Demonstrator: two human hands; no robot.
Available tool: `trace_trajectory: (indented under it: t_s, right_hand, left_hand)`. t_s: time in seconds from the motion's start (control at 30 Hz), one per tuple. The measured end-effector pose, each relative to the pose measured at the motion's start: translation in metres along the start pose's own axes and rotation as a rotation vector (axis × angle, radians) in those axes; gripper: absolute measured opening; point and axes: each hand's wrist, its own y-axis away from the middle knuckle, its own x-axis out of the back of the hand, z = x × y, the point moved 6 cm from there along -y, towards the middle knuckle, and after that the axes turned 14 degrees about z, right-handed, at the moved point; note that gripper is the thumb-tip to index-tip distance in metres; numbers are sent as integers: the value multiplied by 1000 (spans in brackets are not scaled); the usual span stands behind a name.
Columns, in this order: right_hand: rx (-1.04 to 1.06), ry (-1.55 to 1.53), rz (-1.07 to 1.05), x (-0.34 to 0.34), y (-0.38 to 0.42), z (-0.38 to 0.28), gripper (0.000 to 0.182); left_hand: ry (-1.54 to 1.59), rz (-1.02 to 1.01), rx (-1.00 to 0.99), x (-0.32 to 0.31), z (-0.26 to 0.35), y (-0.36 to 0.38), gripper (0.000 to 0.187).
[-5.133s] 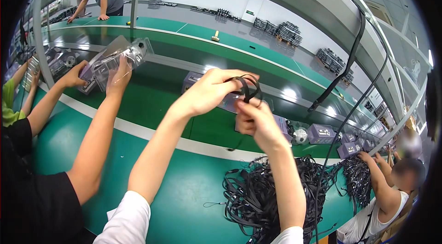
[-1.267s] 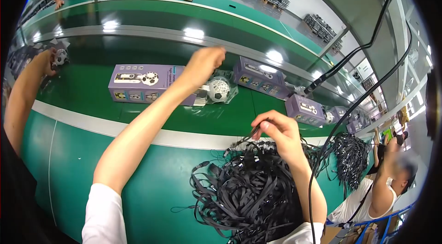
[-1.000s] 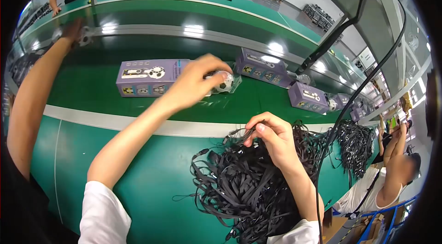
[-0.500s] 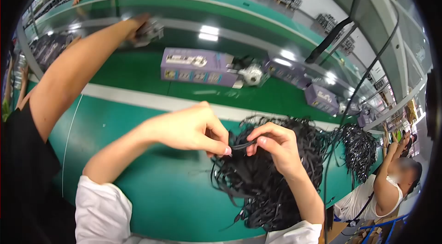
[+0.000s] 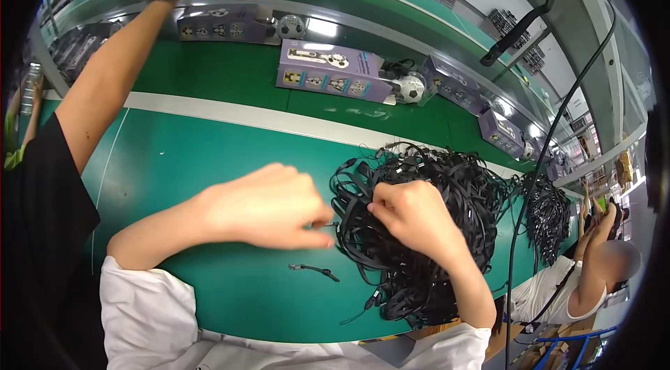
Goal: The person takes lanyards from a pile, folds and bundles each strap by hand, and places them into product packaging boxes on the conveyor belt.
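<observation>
Evidently, the front edge of the desk [image 5: 230, 293] is where trouble could start: the heap of black straps [image 5: 467, 202] spreads nearly to it, right of centre, and any snag could drag strands over. A short black cord [image 5: 315, 271] lies alone a little in from that edge (thin enough to be overlooked), so a careless sweep could knock it off. Farther in, the left hand [image 5: 276, 206] is beside the heap, blurred, its grip apart between thumb and forefinger. The right hand [image 5: 412, 209] curls over the heap; I cannot tell whether its grip is clamped on a strap. If so, pulling could bring up a whole knot, since the strands cross one another. Beyond the desk's far edge, on the green belt [image 5: 223, 78], a purple box [image 5: 335, 70] has a football-patterned ball [image 5: 410, 89] by its right end; a co-worker's arm [image 5: 115, 80] stretches across at the left, so reaching over could mean a collision.
</observation>
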Motion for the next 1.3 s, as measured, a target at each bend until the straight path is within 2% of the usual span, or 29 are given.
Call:
trace_trajectory:
  t_s: [0.07, 0.13, 0.17, 0.23, 0.27, 0.3, 0.33, 0.37, 0.4, 0.47, 0.5, 0.53, 0.57, 0.6, 0.67, 0.7, 0.73, 0.83, 0.87, 0.93, 1.0, 1.03, 1.13, 1.17, 1.27, 1.3]
  right_hand:
    - [-25, -156, 49, 17, -15, -5, 18]
    - [-335, -440, -104, 34, -32, -14, 22]
    - [-342, -590, -132, 41, -39, -18, 26]
    - [-359, -693, -171, 60, -54, -28, 25]
    - [-362, -743, -187, 70, -62, -34, 25]
    - [-326, -763, -149, 82, -71, -41, 25]
    - [-272, -893, -99, 90, -81, -44, 22]
    - [-236, -969, -7, 104, -91, -50, 21]
    - [-190, -1046, 82, 118, -103, -58, 20]
    - [29, -1160, 363, 166, -118, -76, 19]
    - [87, -1181, 518, 192, -124, -84, 19]
    - [145, -1195, 675, 216, -123, -89, 20]
    - [210, -1234, 722, 234, -116, -87, 19]
    - [278, -1273, 764, 249, -106, -85, 18]
    - [240, -1227, 848, 243, -84, -77, 20]
    - [253, -1209, 854, 226, -79, -63, 21]
    - [207, -1127, 785, 204, -79, -55, 22]
    - [181, -1345, 329, 120, -95, -60, 22]
    - [221, -1384, 269, 102, -101, -65, 20]
    - [48, -1335, 224, 81, -104, -66, 20]
    - [10, -1267, 276, 82, -108, -75, 19]
    - [-6, -1226, 304, 83, -110, -77, 19]
    - [108, -1393, 140, 76, -114, -90, 17]
    - [135, -1429, 186, 72, -115, -87, 16]
    - [44, -1421, 107, 75, -107, -74, 17]
    - [28, -1411, 160, 81, -105, -68, 16]
  left_hand:
    - [77, 155, 57, 23, -11, -7, 31]
    - [153, 224, 122, 34, -22, -16, 27]
    - [169, 294, 123, 41, -25, -21, 25]
    - [239, 394, 115, 52, -27, -30, 28]
    - [281, 431, 122, 59, -26, -34, 32]
    - [449, 489, 52, 62, -28, -38, 42]
    - [616, 542, -20, 65, -27, -42, 54]
    - [820, 500, -27, 64, -25, -47, 70]
    - [867, 439, -113, 64, -15, -56, 71]
    - [1023, 400, -96, 51, 11, -71, 52]
    - [1082, 284, -93, 45, 20, -79, 39]
    - [1139, 166, -93, 48, 32, -83, 34]
    - [1298, 66, 116, 47, 34, -81, 39]
    - [1181, 255, 232, 70, 32, -78, 40]
    - [711, 669, 79, 139, 23, -72, 41]
    - [888, 681, 55, 163, 21, -74, 40]
    - [1064, 687, 29, 182, 23, -76, 40]
    - [863, 683, -93, 215, 68, -70, 35]
    - [857, 730, -144, 218, 75, -71, 33]
    - [918, 674, -90, 216, 73, -63, 29]
    - [873, 734, -130, 209, 61, -60, 24]
    - [887, 725, -64, 208, 54, -52, 22]
    - [1031, 765, -49, 208, 24, -47, 27]
    - [1041, 807, -87, 206, 20, -47, 28]
    - [732, 898, -75, 199, 3, -35, 29]
    - [784, 865, -39, 192, -13, -33, 29]
